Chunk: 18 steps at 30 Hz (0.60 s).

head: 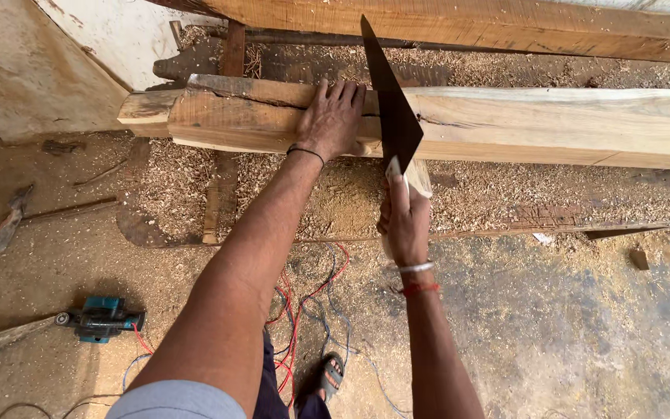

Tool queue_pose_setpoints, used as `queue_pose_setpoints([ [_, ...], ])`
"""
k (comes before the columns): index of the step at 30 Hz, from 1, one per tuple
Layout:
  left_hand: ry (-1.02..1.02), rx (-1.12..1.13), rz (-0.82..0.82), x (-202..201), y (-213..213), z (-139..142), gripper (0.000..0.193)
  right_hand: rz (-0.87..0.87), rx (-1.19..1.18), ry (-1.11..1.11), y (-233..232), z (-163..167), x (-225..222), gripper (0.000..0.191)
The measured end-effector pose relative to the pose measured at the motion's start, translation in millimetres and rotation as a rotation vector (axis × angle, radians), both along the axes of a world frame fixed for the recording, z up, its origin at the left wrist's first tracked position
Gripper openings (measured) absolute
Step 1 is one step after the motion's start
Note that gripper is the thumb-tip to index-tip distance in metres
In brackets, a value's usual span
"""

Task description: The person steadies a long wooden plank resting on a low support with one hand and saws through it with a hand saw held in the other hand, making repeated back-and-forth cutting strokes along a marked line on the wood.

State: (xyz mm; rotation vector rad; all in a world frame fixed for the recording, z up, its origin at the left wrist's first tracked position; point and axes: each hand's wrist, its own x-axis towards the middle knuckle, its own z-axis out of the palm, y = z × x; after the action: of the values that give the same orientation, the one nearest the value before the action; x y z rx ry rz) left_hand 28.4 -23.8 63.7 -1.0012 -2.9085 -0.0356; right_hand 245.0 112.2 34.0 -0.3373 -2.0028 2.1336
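Observation:
A long pale wooden beam (521, 124) lies across the view above the sawdust-covered floor. My left hand (331, 116) rests flat on top of the beam, fingers spread, just left of a dark handsaw blade (389, 101). The blade stands in a cut in the beam and points up and away. My right hand (403, 221) is closed around the saw's pale wooden handle (419, 177) below the beam's near face.
A second beam (467, 23) lies further back. On the floor are a teal power tool (102, 318) with red and blue cables (304, 302), an adze-like tool (9, 221), wood scraps and sawdust. My sandalled foot (332, 375) shows at the bottom.

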Motion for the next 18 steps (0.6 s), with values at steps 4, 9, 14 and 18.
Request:
queue_pose_setpoints([
  [4,0.060,0.052,-0.044,0,-4,2,0.143,-0.002,0.703,0.076,-21,4,81,0.049],
  [9,0.014,0.016,-0.008,5,-8,7,0.140,-0.031,0.404,0.052,-39,18,246,0.043],
  [14,0.023,-0.013,-0.020,2,-4,10,0.141,0.024,0.888,0.175,-8,19,98,0.051],
  [18,-0.003,0.021,-0.030,-4,-2,8,0.137,0.016,0.290,0.035,-7,29,-9,0.033],
])
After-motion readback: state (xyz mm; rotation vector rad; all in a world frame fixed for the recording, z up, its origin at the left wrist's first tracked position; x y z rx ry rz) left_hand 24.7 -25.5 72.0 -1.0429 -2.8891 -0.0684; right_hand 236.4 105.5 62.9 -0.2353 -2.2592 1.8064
